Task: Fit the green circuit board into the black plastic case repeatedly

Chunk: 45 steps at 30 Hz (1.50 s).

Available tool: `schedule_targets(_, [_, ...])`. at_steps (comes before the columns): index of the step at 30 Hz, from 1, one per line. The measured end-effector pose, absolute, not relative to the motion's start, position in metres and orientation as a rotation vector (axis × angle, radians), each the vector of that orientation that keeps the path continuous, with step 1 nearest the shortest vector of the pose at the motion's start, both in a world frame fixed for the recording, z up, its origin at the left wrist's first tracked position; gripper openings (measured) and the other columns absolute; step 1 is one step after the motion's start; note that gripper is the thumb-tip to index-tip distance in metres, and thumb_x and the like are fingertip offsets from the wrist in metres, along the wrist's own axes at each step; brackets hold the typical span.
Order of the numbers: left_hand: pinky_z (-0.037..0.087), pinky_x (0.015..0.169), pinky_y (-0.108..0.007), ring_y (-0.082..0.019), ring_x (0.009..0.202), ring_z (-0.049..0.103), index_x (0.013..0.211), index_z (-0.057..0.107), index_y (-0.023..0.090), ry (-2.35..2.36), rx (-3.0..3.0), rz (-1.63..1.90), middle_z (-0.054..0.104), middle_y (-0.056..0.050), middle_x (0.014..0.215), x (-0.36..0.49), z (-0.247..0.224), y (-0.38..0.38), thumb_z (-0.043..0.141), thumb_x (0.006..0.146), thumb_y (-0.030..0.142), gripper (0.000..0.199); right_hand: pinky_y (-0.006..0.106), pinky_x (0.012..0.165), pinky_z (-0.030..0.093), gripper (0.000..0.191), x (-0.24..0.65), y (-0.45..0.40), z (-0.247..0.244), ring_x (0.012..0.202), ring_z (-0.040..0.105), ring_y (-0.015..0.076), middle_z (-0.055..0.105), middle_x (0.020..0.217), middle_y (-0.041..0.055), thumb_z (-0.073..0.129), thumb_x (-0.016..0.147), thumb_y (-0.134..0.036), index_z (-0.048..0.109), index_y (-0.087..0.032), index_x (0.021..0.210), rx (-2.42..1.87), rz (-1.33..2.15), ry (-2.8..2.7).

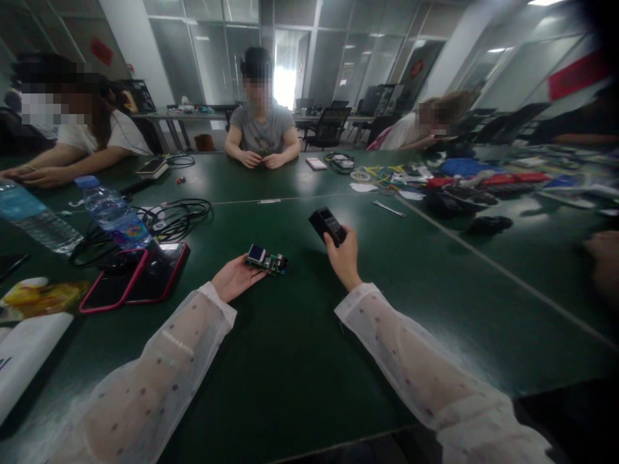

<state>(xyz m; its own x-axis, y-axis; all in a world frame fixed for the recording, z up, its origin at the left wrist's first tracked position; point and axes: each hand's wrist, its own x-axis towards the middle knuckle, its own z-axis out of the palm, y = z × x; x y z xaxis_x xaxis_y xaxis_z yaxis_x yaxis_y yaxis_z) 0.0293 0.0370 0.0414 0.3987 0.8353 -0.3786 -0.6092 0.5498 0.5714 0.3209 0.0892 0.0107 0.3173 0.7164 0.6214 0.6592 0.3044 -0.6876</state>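
Observation:
My left hand (236,277) holds a green circuit board (271,263) by its left end, with a small screen mounted on it. The fingers reach under the board, just over the dark green table (285,361). To the right, my right hand (344,256) grips a black plastic casing (329,225) with a rectangular window, thumb on its near side and fingers round the right edge. The casing is held tilted and apart from the board. Both sleeves are sheer white with dots.
At left are two red-edged phones (162,274), a water bottle (116,216), another bottle (36,219) and coiled black cables (186,216). A wrench (389,209) lies beyond my right hand. Tools and wires clutter the far right. Several people sit around the table.

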Motion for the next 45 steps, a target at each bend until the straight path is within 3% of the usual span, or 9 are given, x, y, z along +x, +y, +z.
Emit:
schedule_targets(21, [0.051, 0.097, -0.040, -0.028, 0.112, 0.064, 0.136, 0.042, 0.007, 0.687, 0.327, 0.941, 0.062, -0.020, 0.122, 0.029, 0.044, 0.036, 0.039, 0.100, 0.029, 0.042, 0.049, 0.089, 0.050, 0.046, 0.321, 0.093, 0.001, 0.100, 0.059, 0.0310, 0.059, 0.110, 0.0190, 0.061, 0.083, -0.039, 0.050, -0.011, 0.118, -1.414, 0.050, -1.693])
schedule_targets(29, [0.054, 0.091, -0.035, -0.023, 0.097, 0.069, 0.132, 0.047, 0.007, 0.720, 0.322, 0.963, 0.068, -0.016, 0.107, 0.032, 0.048, 0.035, 0.035, 0.100, 0.023, 0.038, 0.050, 0.083, 0.052, 0.048, 0.322, 0.095, -0.004, 0.094, 0.059, 0.0315, 0.059, 0.106, 0.0185, 0.063, 0.080, -0.043, 0.050, -0.012, 0.115, -1.525, 0.032, -1.711])
schedule_targets(45, [0.053, 0.094, -0.035, -0.024, 0.105, 0.067, 0.136, 0.044, 0.008, 0.709, 0.322, 0.986, 0.064, -0.017, 0.117, 0.031, 0.044, 0.037, 0.036, 0.100, 0.023, 0.040, 0.053, 0.092, 0.049, 0.050, 0.319, 0.091, -0.001, 0.106, 0.056, 0.0328, 0.056, 0.114, 0.0206, 0.059, 0.081, -0.034, 0.048, -0.011, 0.124, -1.430, -0.009, -1.783])
